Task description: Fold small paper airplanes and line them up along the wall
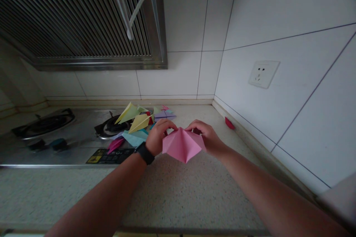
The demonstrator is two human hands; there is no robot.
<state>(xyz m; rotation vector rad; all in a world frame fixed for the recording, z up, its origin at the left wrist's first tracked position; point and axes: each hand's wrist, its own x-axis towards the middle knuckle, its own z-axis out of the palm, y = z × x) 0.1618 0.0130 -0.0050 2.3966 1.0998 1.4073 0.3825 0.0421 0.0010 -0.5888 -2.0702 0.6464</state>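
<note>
A pink sheet of folded paper, creased down its middle and spread to both sides, is held up over the counter between my hands. My left hand, with a black watch at the wrist, pinches its upper left edge. On the other side, my right hand grips the upper right edge, its fingers closed. Behind and left of my left hand lies a pile of folded paper pieces, among them a yellow one, a light blue one and a purple one.
A gas stove with black burners is on the left, partly under the paper pile. Above it hangs a metal range hood with a white cable. A small red piece lies by the right wall, below a socket.
</note>
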